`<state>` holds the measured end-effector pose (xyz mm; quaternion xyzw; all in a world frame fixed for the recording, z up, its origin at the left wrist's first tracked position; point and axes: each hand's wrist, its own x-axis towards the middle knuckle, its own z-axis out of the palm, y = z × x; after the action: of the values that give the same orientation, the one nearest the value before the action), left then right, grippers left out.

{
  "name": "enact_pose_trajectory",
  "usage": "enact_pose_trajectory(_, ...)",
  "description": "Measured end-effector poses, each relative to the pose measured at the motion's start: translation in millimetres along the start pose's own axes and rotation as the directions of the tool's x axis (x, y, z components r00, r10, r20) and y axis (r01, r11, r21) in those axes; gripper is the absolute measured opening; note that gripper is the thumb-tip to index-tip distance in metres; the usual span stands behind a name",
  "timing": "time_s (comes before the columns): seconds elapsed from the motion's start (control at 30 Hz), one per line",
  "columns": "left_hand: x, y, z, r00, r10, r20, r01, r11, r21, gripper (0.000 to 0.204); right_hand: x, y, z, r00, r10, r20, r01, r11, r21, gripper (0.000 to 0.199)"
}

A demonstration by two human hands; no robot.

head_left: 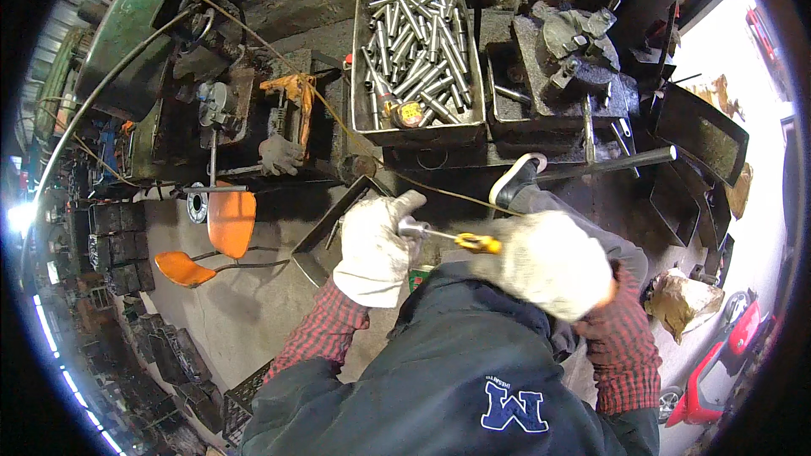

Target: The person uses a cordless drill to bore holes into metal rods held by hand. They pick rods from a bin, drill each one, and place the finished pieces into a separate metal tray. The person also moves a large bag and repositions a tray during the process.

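Observation:
My left hand [374, 247], in a white work glove, is closed around a short shiny metal cylinder [413, 228]. From the right, the thin shaft of a screwdriver [478, 242] with a yellow and black handle reaches to the cylinder's end; whether the tip sits inside it is too small to tell. My right hand [549, 266], gloved too and smeared by motion, is closed on that handle. Ahead of both hands stands a metal bin [361, 51] full of loose steel rods [418, 51]. A yellow and red tape measure [409, 114] lies on the rods at the bin's near end.
Below my left hand is a shallow dark tray [310, 263]. An orange chair [231, 224] stands to the left. A lathe chuck [583, 38] sits beyond the bin on the right, and a long metal bar [608, 163] sticks out near my foot. A yellow cord [448, 192] crosses ahead.

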<state>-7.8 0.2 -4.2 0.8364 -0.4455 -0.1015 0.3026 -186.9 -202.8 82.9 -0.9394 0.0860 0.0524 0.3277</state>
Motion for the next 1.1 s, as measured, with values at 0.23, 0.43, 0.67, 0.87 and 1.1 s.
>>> enact_pose_trajectory(0.23, 5.6, -19.1, -19.8, 0.986, 0.079, -0.144, -0.055, 0.985, 0.163, 0.040, -9.9, -23.2, -23.7, 0.981, 0.153, -0.118, -0.149, 0.988, 0.040, 0.041)
enact_pose_trajectory(0.43, 5.2, -24.1, -25.5, 0.994, 0.076, -0.084, -0.055, 0.973, 0.223, 0.046, -14.7, -28.2, -37.9, 0.968, 0.245, 0.062, -0.218, 0.934, -0.282, 0.048)
enact_pose_trajectory(0.67, 8.0, -21.9, -26.0, 0.994, 0.080, -0.070, -0.066, 0.979, 0.191, 0.048, -16.9, -22.9, -28.6, 0.981, 0.196, -0.001, -0.192, 0.960, -0.205, 0.048)
enact_pose_trajectory(0.87, 12.8, 2.7, -16.7, 0.985, 0.168, 0.035, -0.171, 0.966, 0.194, 0.055, 16.0, -25.7, -6.7, 0.969, 0.202, 0.145, -0.197, 0.979, -0.047, 0.046)
enact_pose_trajectory(1.1, 19.6, -11.8, -27.7, 0.939, 0.308, -0.154, -0.235, 0.900, 0.367, 0.050, -15.0, -27.8, -53.4, 0.966, 0.235, 0.106, -0.207, 0.952, -0.225, 0.044)
